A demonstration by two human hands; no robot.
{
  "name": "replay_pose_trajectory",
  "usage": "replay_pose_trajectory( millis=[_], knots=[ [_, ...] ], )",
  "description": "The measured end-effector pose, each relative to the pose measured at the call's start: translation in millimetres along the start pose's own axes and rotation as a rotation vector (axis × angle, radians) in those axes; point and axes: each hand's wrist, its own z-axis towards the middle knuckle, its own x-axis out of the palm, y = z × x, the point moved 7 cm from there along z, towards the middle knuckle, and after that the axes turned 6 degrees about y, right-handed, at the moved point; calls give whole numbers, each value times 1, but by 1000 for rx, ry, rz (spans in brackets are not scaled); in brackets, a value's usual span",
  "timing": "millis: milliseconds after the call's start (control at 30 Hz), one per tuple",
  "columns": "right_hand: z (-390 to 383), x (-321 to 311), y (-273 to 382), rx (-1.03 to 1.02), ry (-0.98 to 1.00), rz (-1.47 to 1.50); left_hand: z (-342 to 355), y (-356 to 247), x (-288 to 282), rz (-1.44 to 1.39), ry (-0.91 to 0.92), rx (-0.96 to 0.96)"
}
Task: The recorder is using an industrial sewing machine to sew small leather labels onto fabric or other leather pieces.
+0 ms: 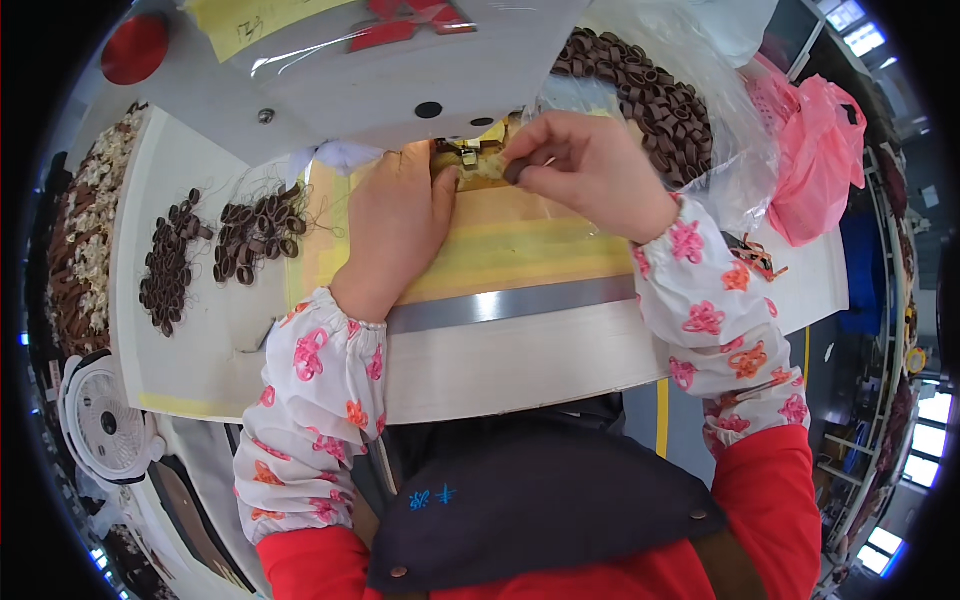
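Note:
My right hand (590,170) is closed in a pinch on a small dark brown loop (516,171), just right of the needle area of a sewing machine (340,90). To the left of the presser foot (470,155), my left hand (400,220) lies on the machine bed with its fingers stretched forward and thumb apart. Its fingertips are partly hidden by the machine head, and I see nothing held in it. Yellow tape (530,245) covers the bed in front of both hands.
Two clusters of brown loops with loose threads, one nearer (250,235) and one farther left (170,270), lie on the white table (200,375). A clear bag of brown loops (665,115) sits at right, beside a pink plastic bag (815,150). A white fan (105,420) stands at the left edge.

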Motion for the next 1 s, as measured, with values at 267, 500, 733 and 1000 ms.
replay_pose_trajectory(
  millis=[267, 500, 733, 1000],
  knots=[
    [11, 27, -23, 73, -27, 295, -5, 12, -8, -445, 140, -180],
    [-4, 36, 17, -368, -125, -484, 0, 4, 2, -630, 395, -258],
    [-11, 53, 34, -574, -103, -785, -2, 3, 7, -581, 423, -185],
    [-8, 46, 18, -481, -142, -558, -4, 11, 10, -651, 447, -295]
  ],
)
